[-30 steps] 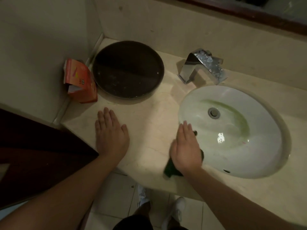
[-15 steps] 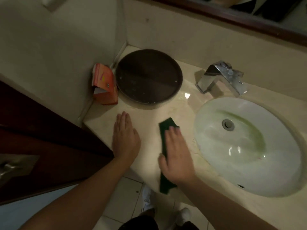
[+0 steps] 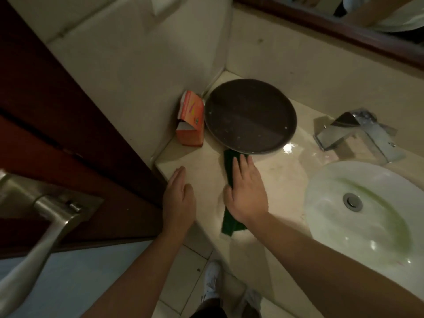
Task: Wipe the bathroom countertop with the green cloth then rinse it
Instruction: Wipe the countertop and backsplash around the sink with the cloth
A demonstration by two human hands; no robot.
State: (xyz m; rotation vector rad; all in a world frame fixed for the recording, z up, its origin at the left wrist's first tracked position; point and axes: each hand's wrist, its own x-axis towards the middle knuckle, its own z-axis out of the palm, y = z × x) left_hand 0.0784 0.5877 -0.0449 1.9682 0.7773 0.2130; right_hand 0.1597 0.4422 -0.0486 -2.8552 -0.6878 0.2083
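Note:
The dark green cloth (image 3: 229, 165) lies stretched out on the beige countertop (image 3: 280, 173), its far end touching the round tray's rim. My right hand (image 3: 246, 191) presses flat on top of the cloth with fingers extended, covering its middle; the near end (image 3: 230, 226) shows at the counter's front edge. My left hand (image 3: 180, 199) rests flat and empty at the counter's left front corner, beside the cloth. The white oval sink basin (image 3: 376, 207), stained green inside, sits to the right.
A round dark brown tray (image 3: 250, 117) stands at the back left corner, an open orange box (image 3: 191, 120) beside it against the wall. A chrome faucet (image 3: 358, 134) stands behind the basin. A dark wooden door with a metal handle (image 3: 43, 223) is at left.
My right hand has slid the cloth from the basin's edge leftward and away from me, up to the tray's rim. The left hand stayed flat on the counter. The view has shifted left.

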